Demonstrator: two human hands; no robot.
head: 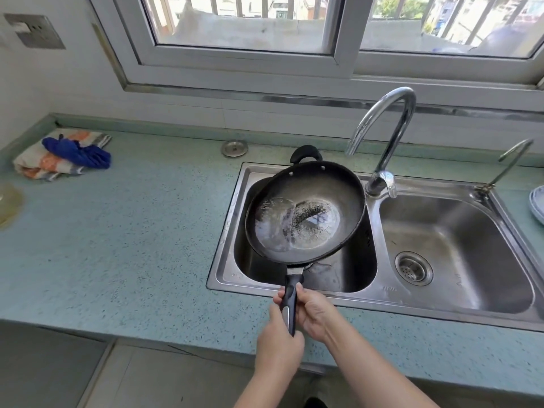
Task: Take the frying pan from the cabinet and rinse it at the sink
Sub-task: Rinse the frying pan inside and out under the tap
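A black frying pan (pixel 306 210) hangs over the left basin of the steel double sink (pixel 453 293), tilted down to the left. Water pools in its lower left part. Both hands grip its long black handle: my left hand (pixel 279 331) holds the end, and my right hand (pixel 313 313) wraps it from the right, a little closer to the pan. The curved chrome tap (pixel 388 134) stands behind the pan at the divider between basins, and no water runs from it.
A folded cloth with a blue rag (pixel 63 154) lies at the back left of the teal counter (pixel 117 231). A sink plug (pixel 234 148) sits near the wall. A thin second tap (pixel 512 163) and stacked plates (pixel 537 204) are at the far right.
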